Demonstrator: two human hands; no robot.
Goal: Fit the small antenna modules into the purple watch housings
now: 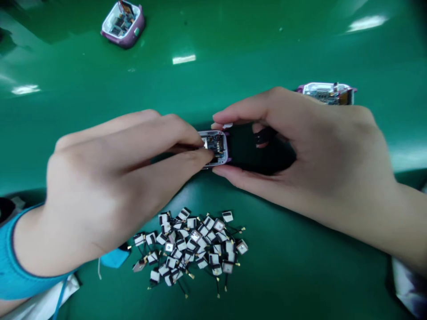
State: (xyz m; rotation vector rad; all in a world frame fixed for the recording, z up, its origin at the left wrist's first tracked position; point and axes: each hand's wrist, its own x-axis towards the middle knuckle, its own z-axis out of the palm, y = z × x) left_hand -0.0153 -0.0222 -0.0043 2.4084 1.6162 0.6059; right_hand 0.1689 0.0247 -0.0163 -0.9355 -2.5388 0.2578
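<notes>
A small open watch case (218, 146) with a circuit board inside lies between my two hands at the middle of the view. My left hand (123, 173) reaches into it, thumb and forefinger pinched together over the board; whatever they hold is hidden. From the other side my right hand (320, 160) holds the case, forefinger near its upper edge and thumb at its lower edge. By the right fingertips shows a small white piece (227, 126). Below the hands is a pile of small white and black square parts (195, 244) with short dark cables.
One open purple case (123, 24) sits at the upper left of the green table (233, 66). Another open case (328, 93) stands behind my right hand, partly covered by it. A blue item (115, 258) lies beside my left wrist.
</notes>
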